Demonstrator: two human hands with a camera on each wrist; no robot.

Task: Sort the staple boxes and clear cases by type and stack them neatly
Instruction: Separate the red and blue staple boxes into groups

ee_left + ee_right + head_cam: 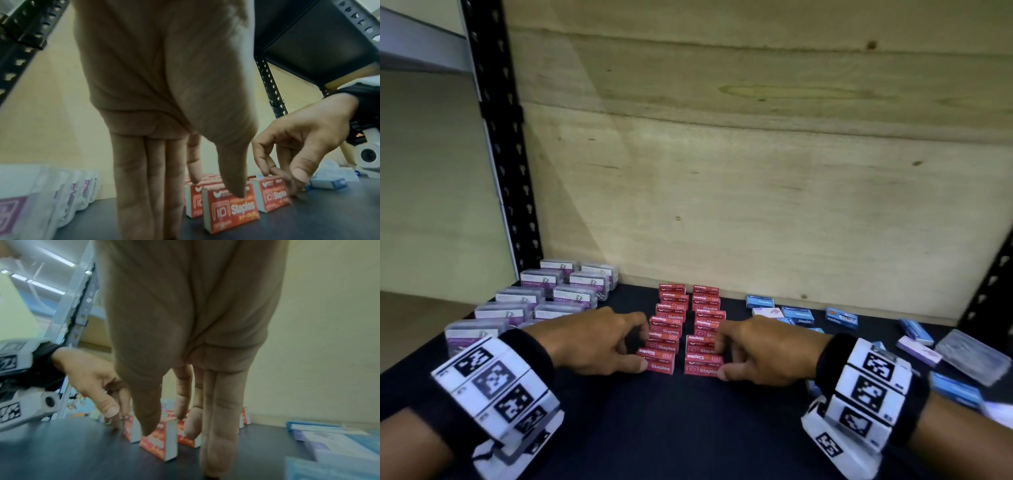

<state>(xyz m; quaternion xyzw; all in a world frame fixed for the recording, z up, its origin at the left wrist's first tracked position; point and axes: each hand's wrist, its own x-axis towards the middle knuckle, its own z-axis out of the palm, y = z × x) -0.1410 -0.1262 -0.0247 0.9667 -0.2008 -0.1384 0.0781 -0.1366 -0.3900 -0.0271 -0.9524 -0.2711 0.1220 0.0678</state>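
Red staple boxes stand on edge in two rows, a left row (666, 325) and a right row (707, 308), in the middle of the dark shelf (688, 428). My left hand (645, 346) pinches the near boxes of the left row, with the thumb on the front box (230, 209) and the index finger behind it. My right hand (719, 354) pinches the near boxes of the right row in the same way; its thumb rests on the front box (158, 443). Clear cases (571, 294) with purple labels stand in two rows at the left.
Blue staple boxes (798, 313) lie scattered at the right, with a pale purple box (917, 349) and a loose clear case (972, 356) among them. A wooden back panel (756, 171) closes the shelf behind. A black slotted upright (506, 137) stands at the left rear.
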